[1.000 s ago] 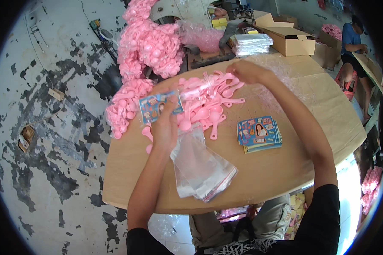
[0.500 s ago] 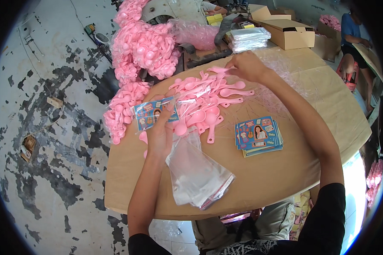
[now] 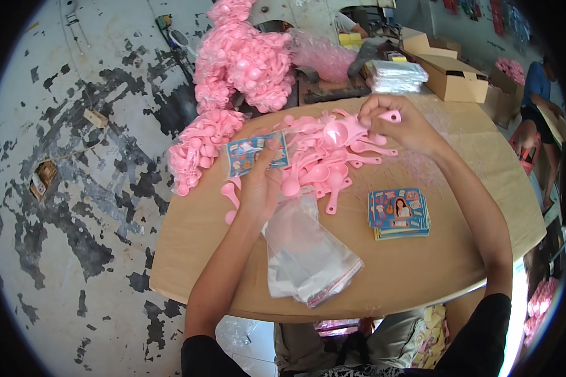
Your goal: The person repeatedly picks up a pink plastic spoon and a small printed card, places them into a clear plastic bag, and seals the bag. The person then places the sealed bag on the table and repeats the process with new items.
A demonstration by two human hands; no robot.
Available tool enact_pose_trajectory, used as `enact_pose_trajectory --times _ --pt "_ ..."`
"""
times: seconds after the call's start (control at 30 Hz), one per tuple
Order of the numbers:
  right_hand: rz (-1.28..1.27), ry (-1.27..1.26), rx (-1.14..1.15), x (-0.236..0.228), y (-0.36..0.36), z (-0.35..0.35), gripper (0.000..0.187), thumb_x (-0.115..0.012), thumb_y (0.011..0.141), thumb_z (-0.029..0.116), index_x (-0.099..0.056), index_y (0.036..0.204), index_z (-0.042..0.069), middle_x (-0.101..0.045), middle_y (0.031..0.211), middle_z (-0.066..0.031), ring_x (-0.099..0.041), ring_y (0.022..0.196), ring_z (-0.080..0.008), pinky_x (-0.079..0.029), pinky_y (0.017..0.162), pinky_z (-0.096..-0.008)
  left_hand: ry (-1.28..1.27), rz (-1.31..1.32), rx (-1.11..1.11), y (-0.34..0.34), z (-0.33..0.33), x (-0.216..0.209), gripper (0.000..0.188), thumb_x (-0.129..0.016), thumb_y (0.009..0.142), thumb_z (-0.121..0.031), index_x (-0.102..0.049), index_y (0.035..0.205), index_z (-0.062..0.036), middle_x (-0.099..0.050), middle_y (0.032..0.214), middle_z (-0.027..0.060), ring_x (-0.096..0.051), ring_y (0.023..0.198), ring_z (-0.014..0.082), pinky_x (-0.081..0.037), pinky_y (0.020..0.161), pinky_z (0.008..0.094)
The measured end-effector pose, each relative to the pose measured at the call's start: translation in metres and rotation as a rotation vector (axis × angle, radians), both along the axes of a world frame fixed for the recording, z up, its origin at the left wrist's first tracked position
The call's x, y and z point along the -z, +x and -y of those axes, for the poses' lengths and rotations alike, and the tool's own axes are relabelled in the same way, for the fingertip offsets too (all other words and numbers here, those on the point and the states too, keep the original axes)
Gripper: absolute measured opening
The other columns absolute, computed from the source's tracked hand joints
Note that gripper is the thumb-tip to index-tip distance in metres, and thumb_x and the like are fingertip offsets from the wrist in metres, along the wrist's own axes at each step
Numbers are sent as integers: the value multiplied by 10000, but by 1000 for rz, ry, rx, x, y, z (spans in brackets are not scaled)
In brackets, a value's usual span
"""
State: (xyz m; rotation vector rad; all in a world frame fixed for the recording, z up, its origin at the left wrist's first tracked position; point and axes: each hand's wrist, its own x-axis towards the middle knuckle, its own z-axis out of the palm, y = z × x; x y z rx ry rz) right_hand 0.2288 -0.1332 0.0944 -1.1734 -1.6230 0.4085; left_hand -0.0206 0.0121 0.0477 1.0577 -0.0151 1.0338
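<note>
My left hand (image 3: 262,182) grips a clear plastic bag with a blue printed card (image 3: 240,154) inside, held up over the table's left side. In my right hand (image 3: 399,122) is a pink plastic spoon (image 3: 335,133), its bowl pointing left and its holed handle end sticking out on the right. Between and below the hands spreads a heap of loose pink spoons (image 3: 314,171). Clear flat plastic bags (image 3: 305,248) lie overlapping nearer to me. To their right is a stack of blue printed cards (image 3: 399,213).
Large clear sacks of pink spoons (image 3: 251,66) rise beyond the table's far left edge. Behind stand a pile of clear packets (image 3: 397,76) and an open cardboard box (image 3: 449,75). Thin clear strips (image 3: 443,169) litter the brown table (image 3: 201,267). A person in blue (image 3: 536,85) sits far right.
My right hand has picked a spoon up from the heap and lifted it, bowl turned leftward. My left hand keeps its hold on the bag with the card. The whole view has shifted slightly.
</note>
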Motion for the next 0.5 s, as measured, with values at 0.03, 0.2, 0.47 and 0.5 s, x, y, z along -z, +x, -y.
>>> enact_pose_trajectory --times 0.03,0.2,0.47,0.5 --pt "-62 -55 -1 1 -10 0 266 -617 978 279 -661 997 17 -660 888 -4 -601 788 -43 -464 696 -216 5 7 -9 2 1 0 326 -648 947 -72 -532 1251 -50 -592 1304 131 -600 1180 221 -492 1045 416" --pt "-260 -196 -54 3 -47 0 266 -591 1001 246 -671 1112 17 -666 913 -25 -605 679 -63 -455 572 -214 -18 13 131 3 25 -3 451 -640 969 -155 -444 1365 -64 -527 1392 126 -528 1285 245 -458 1084 423" --pt "-121 48 137 -45 -50 26 196 -609 972 226 -679 1004 46 -689 905 -18 -596 631 -51 -458 543 -197 6 -19 189 1 21 2 535 -534 1027 -289 -324 1461 -58 -405 1506 173 -446 1370 281 -383 1149 412" --pt "-71 120 180 -61 -36 41 191 -616 966 230 -679 971 50 -693 893 -13 -591 634 -47 -447 543 -196 21 -29 203 3 15 2 556 -534 1026 -306 -315 1467 -48 -389 1514 180 -430 1383 284 -361 1162 411"
